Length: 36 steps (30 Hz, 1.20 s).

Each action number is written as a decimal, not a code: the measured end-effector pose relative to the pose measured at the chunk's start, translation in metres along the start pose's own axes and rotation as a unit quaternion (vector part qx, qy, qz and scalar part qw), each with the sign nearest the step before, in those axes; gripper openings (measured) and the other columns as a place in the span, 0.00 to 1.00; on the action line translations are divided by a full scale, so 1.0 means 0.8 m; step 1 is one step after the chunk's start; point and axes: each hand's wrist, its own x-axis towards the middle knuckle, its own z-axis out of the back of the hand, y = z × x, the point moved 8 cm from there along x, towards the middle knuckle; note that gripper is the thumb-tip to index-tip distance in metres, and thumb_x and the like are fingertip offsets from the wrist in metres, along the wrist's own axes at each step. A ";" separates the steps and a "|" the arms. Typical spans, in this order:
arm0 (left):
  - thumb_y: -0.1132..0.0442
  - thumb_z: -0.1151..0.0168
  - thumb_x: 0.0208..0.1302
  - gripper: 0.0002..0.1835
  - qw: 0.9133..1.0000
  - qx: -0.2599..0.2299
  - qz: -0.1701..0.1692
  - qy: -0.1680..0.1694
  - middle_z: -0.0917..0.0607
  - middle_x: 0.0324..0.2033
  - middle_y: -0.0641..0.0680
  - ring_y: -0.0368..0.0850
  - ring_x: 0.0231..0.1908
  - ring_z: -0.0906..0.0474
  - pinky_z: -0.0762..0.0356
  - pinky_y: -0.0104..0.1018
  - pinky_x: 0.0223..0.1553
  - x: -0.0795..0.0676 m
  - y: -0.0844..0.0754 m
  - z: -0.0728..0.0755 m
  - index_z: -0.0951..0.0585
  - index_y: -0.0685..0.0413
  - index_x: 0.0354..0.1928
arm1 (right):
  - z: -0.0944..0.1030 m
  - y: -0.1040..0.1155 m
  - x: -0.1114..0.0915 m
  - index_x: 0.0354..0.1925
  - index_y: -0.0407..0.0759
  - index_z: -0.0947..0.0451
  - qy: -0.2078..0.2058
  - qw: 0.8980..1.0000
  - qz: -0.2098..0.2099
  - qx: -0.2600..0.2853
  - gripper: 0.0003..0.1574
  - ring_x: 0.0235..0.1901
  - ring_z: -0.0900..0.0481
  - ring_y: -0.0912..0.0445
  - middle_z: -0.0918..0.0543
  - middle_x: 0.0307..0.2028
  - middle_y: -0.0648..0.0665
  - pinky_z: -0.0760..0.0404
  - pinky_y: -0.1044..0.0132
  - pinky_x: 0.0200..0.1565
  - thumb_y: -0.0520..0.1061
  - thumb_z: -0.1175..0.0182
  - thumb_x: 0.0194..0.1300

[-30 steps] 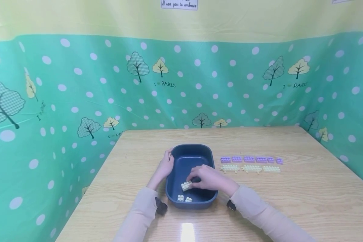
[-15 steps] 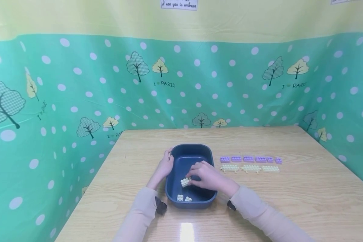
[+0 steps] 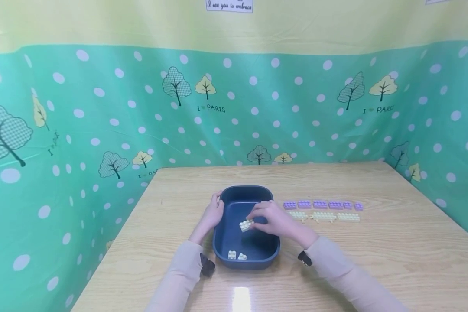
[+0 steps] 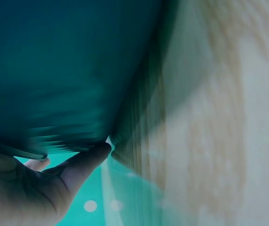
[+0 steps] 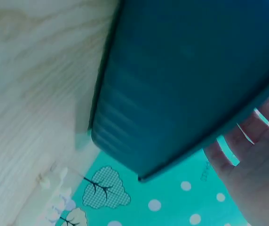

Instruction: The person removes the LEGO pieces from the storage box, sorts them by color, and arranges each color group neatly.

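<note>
A dark blue bin (image 3: 246, 266) stands on the table. My left hand (image 3: 212, 214) grips its left rim; in the left wrist view the thumb of that hand (image 4: 40, 188) lies along the outer wall. My right hand (image 3: 274, 220) reaches over the right rim and pinches a cream building brick (image 3: 245, 225) above the bin floor. At the near end of the bin lie a small square cream brick (image 3: 232, 255) and a smaller cream brick (image 3: 242, 256). In the right wrist view, the bin wall hides the brick and the fingertips of my right hand (image 5: 254, 160).
To the right of the bin, a row of several purple bricks (image 3: 320, 204) lies on the table (image 3: 374, 260). Just nearer is a row of long cream pieces (image 3: 323, 216), its left end partly behind my right hand. A patterned green cloth (image 3: 304, 125) hangs behind the table.
My right hand has lifted the cream brick and moved it slightly away from me and to the right. My left hand and the bin stay put.
</note>
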 end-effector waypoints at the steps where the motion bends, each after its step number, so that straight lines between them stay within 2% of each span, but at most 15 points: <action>1: 0.59 0.66 0.73 0.25 1.000 0.000 0.000 0.000 0.26 0.57 0.68 0.51 0.27 0.27 0.29 0.37 0.28 0.000 0.000 0.000 0.43 0.56 0.69 | 0.003 -0.002 -0.001 0.38 0.47 0.15 -0.002 1.000 0.001 0.004 0.13 0.41 0.20 0.58 0.15 0.37 0.52 0.24 0.61 0.48 0.49 0.32 0.54; 4: 0.59 0.66 0.73 0.25 1.000 0.000 -0.002 0.003 0.21 0.47 0.68 0.46 0.21 0.33 0.32 0.35 0.25 0.000 0.000 0.000 0.43 0.57 0.69 | 0.009 -0.008 -0.005 0.39 0.45 0.15 -0.004 1.000 -0.004 0.018 0.13 0.41 0.19 0.57 0.15 0.37 0.50 0.21 0.63 0.47 0.47 0.32 0.54; 6: 0.59 0.66 0.73 0.25 1.000 -0.001 -0.003 0.004 0.20 0.41 0.68 0.45 0.19 0.36 0.33 0.35 0.24 0.001 0.000 -0.001 0.43 0.57 0.69 | 0.012 -0.014 -0.010 0.40 0.44 0.16 0.002 0.999 -0.023 0.029 0.13 0.41 0.19 0.57 0.16 0.38 0.50 0.20 0.64 0.46 0.46 0.32 0.55; 8: 0.59 0.66 0.73 0.25 1.000 -0.002 -0.003 0.004 0.20 0.40 0.68 0.46 0.20 0.34 0.32 0.35 0.25 0.001 -0.001 -0.001 0.43 0.57 0.69 | 0.016 -0.020 -0.015 0.41 0.44 0.16 0.003 0.998 -0.039 0.042 0.13 0.41 0.19 0.56 0.16 0.38 0.50 0.20 0.64 0.45 0.45 0.33 0.56; 12: 0.60 0.65 0.73 0.25 1.000 0.000 -0.008 0.000 0.21 0.46 0.69 0.48 0.24 0.30 0.31 0.36 0.27 0.001 -0.003 0.000 0.43 0.59 0.69 | 0.025 -0.029 -0.025 0.41 0.43 0.17 -0.006 0.996 -0.060 0.064 0.13 0.40 0.18 0.55 0.16 0.38 0.49 0.19 0.61 0.43 0.45 0.33 0.56; 19: 0.60 0.66 0.73 0.25 1.000 -0.003 -0.004 0.003 0.21 0.38 0.67 0.46 0.20 0.34 0.33 0.35 0.25 0.001 -0.005 0.000 0.44 0.59 0.69 | 0.041 -0.054 -0.044 0.41 0.42 0.17 -0.023 0.994 -0.084 0.067 0.14 0.39 0.18 0.55 0.15 0.38 0.48 0.19 0.59 0.42 0.44 0.33 0.55; 24: 0.60 0.66 0.73 0.25 1.000 -0.001 0.000 0.002 0.20 0.43 0.69 0.48 0.23 0.30 0.31 0.35 0.26 -0.001 -0.005 0.001 0.44 0.59 0.69 | 0.053 -0.072 -0.058 0.40 0.44 0.17 -0.041 0.991 -0.105 0.072 0.13 0.37 0.17 0.56 0.15 0.36 0.49 0.18 0.60 0.42 0.43 0.32 0.53; 30: 0.61 0.66 0.73 0.24 1.000 0.001 -0.002 -0.001 0.24 0.54 0.71 0.54 0.32 0.24 0.28 0.39 0.31 -0.001 -0.004 0.001 0.44 0.60 0.69 | 0.056 -0.097 -0.080 0.44 0.43 0.18 -0.022 0.983 -0.157 0.092 0.15 0.42 0.18 0.52 0.15 0.40 0.49 0.21 0.52 0.47 0.46 0.35 0.58; 36: 0.61 0.66 0.73 0.24 1.000 -0.001 -0.002 0.001 0.25 0.54 0.71 0.53 0.28 0.26 0.29 0.38 0.28 -0.001 -0.003 0.001 0.44 0.60 0.69 | 0.068 -0.121 -0.102 0.46 0.41 0.18 -0.024 0.975 -0.199 0.091 0.17 0.46 0.19 0.47 0.16 0.44 0.44 0.22 0.48 0.50 0.46 0.36 0.59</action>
